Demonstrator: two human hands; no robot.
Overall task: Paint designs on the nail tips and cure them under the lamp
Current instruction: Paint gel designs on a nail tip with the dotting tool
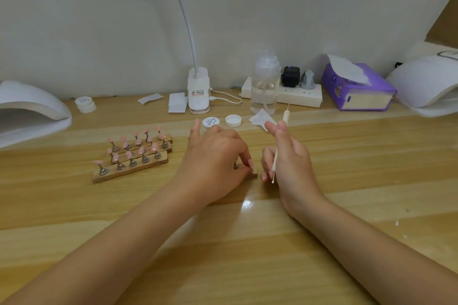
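Pink nail tips (138,150) left of your left hand (213,156) looked unpainted | left hand pinched one stand (235,164) | right hand (288,156) gripped dotting tool (278,146) | curing not begun.

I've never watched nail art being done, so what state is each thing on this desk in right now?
left hand: pinching a small nail stand against the table
right hand: gripping a dotting tool, tip down
gel pot: open
pot lid: off, lying beside the pot
nail tips: pink, mounted upright on three wooden strips
tissue box: open, one tissue sticking out
pump bottle: upright, partly filled
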